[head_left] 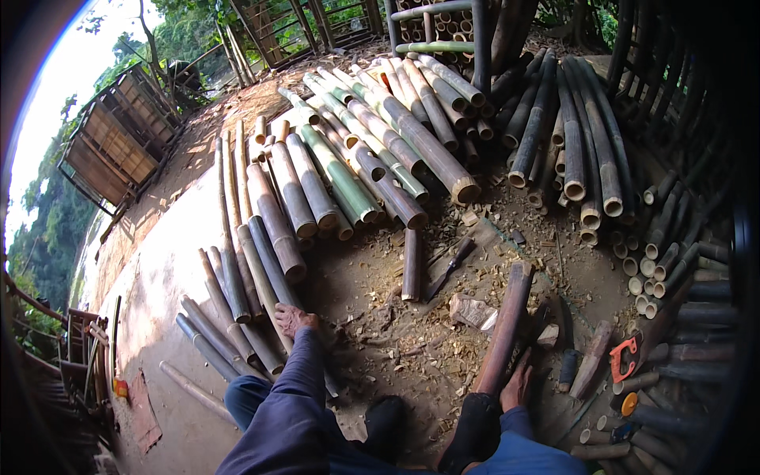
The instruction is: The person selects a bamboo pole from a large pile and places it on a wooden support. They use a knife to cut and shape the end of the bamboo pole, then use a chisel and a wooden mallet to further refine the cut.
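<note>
My left hand (294,320) is closed over a long dark bamboo pole (274,261), one of several lying side by side on the left. A thick brown bamboo piece (507,324) slants up beside my right foot, its lower end at the dark shoe (469,431). Low on the far side of that piece is my right hand (516,385), its fingers stretched upward and partly hidden by it. To the right of this hand lies a tool with a dark handle (568,369). A dark-handled blade (451,267) rests on the ground ahead, next to a short upright-looking bamboo length (412,265).
Cut bamboo poles (380,134), some green, are piled ahead. More dark poles (586,142) lean at the right, with short tubes (649,277) stacked below. An orange saw handle (624,359) is among them. Wood chips (427,356) and a pale block (473,312) litter the ground.
</note>
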Motion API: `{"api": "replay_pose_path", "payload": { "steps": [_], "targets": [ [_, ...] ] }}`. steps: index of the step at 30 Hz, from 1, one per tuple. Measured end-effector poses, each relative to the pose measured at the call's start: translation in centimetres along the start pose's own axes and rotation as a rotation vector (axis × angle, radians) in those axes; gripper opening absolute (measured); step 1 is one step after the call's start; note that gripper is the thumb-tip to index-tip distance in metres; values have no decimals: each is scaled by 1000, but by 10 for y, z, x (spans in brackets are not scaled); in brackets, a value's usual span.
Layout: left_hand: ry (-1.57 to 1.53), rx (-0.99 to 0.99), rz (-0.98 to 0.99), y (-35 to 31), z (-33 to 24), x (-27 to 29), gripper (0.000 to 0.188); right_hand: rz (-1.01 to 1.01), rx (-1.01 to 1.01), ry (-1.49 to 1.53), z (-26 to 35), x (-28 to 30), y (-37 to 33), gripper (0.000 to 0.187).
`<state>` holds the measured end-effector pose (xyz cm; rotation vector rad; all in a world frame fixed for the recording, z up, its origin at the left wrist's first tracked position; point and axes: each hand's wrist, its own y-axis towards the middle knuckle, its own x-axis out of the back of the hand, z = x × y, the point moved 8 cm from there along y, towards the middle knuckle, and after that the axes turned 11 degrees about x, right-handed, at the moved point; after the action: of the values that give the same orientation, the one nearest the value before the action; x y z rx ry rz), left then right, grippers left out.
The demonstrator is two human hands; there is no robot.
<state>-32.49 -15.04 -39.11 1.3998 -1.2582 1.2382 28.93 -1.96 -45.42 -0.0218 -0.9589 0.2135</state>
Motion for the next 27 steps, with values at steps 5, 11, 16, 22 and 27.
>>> {"api": "replay_pose_path", "payload": {
  "steps": [5,11,16,22,27],
  "targets": [
    [-866,-102,251,-3,-12,40,92,-46,23,44,-13,-7,1,96],
    [-1559,-489,1041,-31,-70,139,64,-44,77,-32,-11,-10,1,90],
    [-2009,-951,1346,-34,-79,248,59,-90,80,-6,-10,-10,4,90],
    [-1392,-760,500,-52,-104,252,37,-46,40,-55,-1,-2,3,88],
    [-1695,-596,1127,-112,-121,231,34,-6,28,-54,7,6,-2,90]
  ]
}}
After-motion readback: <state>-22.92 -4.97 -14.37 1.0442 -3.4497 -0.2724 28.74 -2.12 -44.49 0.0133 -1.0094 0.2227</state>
